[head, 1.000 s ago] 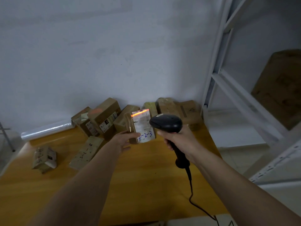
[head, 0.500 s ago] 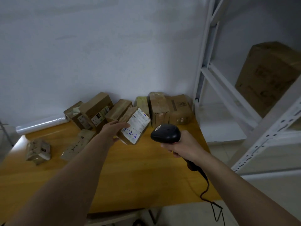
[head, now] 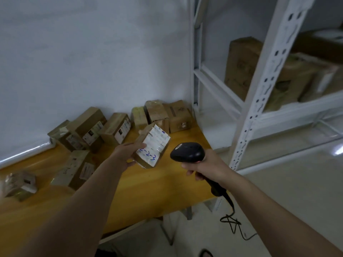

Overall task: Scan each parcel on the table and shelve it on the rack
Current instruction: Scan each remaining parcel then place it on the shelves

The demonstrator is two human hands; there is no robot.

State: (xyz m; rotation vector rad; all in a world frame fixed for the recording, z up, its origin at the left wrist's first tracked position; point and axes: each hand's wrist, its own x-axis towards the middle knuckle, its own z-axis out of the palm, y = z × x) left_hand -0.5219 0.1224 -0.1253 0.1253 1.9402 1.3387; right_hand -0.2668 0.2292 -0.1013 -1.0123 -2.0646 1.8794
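Lining the wall (head: 74,62), parcels (head: 115,127) crowd the table (head: 148,191) beside the rack (head: 259,101).

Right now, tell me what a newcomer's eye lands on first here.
First, the parcel held up in the left hand over the yellow table, its white label marked 2-2-3 in blue. Just right of it, the right hand grips a black corded scanner. Behind them a row of brown parcels lines the wall, and a white rack stands at right.
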